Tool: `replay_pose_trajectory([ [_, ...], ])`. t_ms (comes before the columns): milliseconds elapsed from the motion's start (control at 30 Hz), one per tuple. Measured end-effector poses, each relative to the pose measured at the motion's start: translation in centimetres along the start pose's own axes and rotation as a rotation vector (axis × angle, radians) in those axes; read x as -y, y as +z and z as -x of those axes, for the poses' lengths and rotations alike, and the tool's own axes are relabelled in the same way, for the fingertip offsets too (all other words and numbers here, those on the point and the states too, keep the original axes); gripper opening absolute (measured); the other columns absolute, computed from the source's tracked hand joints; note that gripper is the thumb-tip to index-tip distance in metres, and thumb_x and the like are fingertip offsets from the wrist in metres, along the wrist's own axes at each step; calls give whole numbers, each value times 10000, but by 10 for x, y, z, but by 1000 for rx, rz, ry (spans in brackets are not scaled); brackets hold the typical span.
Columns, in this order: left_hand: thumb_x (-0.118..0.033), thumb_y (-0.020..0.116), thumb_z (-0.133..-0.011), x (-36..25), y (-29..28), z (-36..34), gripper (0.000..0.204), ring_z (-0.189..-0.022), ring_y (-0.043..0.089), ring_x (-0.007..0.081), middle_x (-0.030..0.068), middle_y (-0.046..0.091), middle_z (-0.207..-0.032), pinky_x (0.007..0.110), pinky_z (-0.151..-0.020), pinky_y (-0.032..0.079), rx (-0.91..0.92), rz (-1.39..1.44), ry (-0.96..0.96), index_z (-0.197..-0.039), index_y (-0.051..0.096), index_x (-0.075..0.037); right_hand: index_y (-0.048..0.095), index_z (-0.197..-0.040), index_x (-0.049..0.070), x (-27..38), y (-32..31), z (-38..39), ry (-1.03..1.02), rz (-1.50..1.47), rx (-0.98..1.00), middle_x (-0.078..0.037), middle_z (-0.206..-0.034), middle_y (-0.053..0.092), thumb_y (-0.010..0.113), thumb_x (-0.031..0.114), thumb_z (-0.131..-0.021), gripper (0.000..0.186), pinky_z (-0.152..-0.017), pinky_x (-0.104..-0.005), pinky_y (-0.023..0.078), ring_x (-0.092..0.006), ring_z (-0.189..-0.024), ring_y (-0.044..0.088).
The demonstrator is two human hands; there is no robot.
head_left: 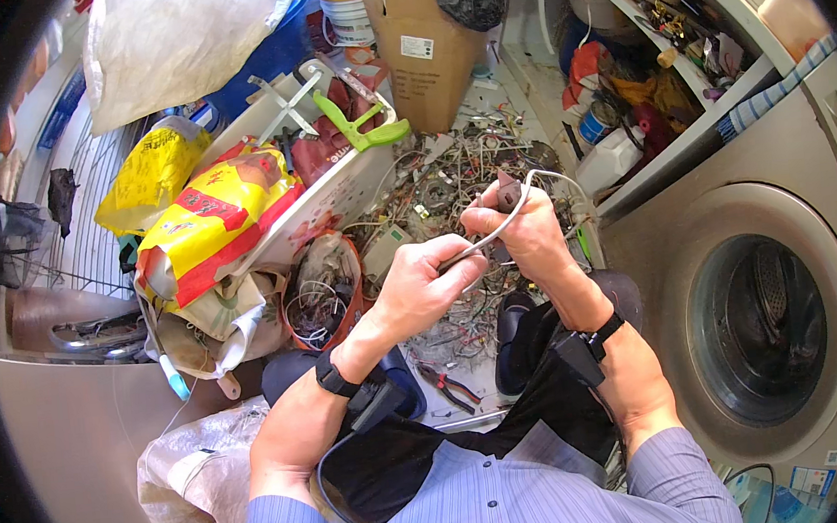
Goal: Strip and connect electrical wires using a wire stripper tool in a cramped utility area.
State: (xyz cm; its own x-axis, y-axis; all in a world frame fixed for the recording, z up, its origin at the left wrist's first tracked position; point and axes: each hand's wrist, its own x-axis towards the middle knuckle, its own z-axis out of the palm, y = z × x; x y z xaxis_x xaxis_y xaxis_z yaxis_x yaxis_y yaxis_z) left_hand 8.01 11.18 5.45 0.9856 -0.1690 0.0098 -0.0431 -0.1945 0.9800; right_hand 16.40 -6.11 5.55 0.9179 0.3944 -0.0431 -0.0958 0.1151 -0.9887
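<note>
In front of my body, my left hand is closed, pinching a light grey cable between thumb and fingers. The cable runs up to the right across my right hand, then bends over in a pale loop beside it. My right hand is closed round a small brown piece with a pointed top; its lower part is hidden in the fingers, so its kind is unclear. Below both hands, pliers with red and black handles lie on the floor between my feet.
Wire scraps and small parts cover the floor ahead. On the left are a red bucket of wires, a yellow-red bag and a white board. A cardboard box stands beyond; a washing machine is at right.
</note>
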Motion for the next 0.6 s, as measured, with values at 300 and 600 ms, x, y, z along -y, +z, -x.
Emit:
replay_pose_trajectory([
  [300, -139, 727, -945, 15, 9, -5, 237, -833, 625, 73, 21, 710, -889, 259, -740, 522, -191, -38, 6, -1119, 675, 13, 698, -832, 6, -9, 12, 8, -79, 46, 10, -17, -781, 683, 812, 83, -840, 138, -645, -256, 495, -78, -721, 610],
  [600, 1, 567, -946, 8, -2, -4, 227, -798, 598, 65, 1, 693, -858, 265, -715, 510, -88, -183, 53, -1134, 693, -23, 694, -938, -20, 1, 12, 18, -142, -21, 130, -32, -828, 703, 746, 42, -903, 88, -683, -232, 504, -63, -780, 629],
])
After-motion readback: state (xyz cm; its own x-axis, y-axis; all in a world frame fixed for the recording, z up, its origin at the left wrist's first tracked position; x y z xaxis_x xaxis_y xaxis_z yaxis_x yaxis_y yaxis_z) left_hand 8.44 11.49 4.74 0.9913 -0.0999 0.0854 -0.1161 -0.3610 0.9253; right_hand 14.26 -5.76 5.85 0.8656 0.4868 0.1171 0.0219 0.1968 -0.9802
